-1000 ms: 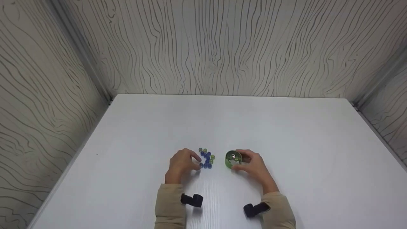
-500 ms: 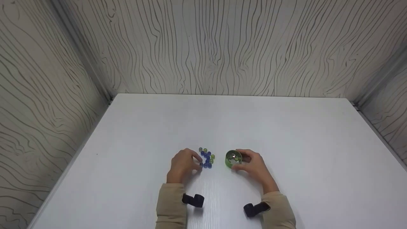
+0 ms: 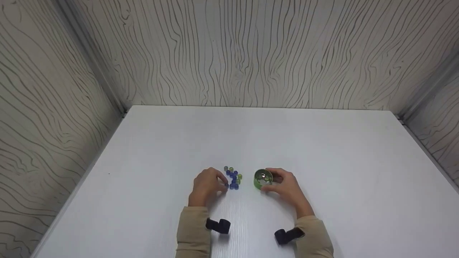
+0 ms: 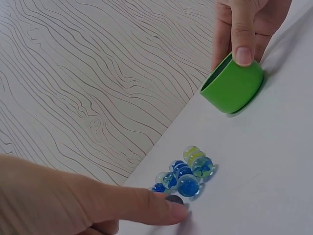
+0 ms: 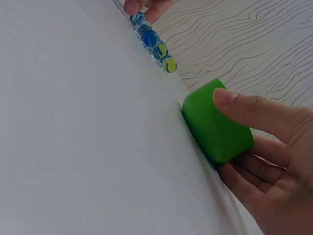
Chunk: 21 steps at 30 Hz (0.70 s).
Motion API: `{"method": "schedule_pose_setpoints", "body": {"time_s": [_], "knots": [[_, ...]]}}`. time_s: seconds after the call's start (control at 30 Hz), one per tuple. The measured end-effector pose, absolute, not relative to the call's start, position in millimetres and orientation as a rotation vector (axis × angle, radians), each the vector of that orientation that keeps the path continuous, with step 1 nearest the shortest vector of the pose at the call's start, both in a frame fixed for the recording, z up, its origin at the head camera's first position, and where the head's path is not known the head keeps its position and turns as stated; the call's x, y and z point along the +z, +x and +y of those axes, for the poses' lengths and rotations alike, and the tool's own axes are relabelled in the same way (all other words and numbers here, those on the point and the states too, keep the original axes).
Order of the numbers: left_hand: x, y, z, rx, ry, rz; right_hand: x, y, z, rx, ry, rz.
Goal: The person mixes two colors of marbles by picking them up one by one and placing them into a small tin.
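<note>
My left hand (image 3: pixel 207 184) pinches a dark blue glass marble (image 3: pixel 226 185) between thumb and index finger, at the near left of a cluster. In the left wrist view the thumb covers most of the pinched marble (image 4: pixel 175 199). Several loose marbles (image 4: pixel 188 186), clear with blue or yellow-green swirls, lie on the table just right of those fingertips. Farther right, my right hand (image 3: pixel 287 186) grips a small green cup (image 5: pixel 215 125), thumb on the near side and fingers behind. The cup stands upright on the table, and a few marbles show inside it.
A white table (image 3: pixel 236 139) spreads around both hands. Wood-grain patterned panels (image 3: pixel 229 53) rise along its back and sides. A black wrist camera (image 3: pixel 224 226) is strapped on the left sleeve, another camera (image 3: pixel 281 237) on the right.
My left hand has shifted slightly right, and its fingertips have closed on the marble at the cluster's near left. The right hand and green cup stay in place.
</note>
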State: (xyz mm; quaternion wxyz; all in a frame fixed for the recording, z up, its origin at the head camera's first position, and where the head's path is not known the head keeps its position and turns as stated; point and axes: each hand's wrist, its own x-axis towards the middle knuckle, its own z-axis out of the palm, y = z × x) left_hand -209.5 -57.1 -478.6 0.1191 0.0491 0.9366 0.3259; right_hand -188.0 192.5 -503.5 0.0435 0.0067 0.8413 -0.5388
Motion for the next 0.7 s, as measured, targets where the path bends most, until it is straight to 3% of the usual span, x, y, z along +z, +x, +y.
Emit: {"method": "schedule_pose_setpoints", "body": {"time_s": [0.7], "knots": [[-473.4,-208.0,-59.1,0.949,0.160,2.766,-504.8,-189.8,192.7,-1.634,0.022,2.573]]}}
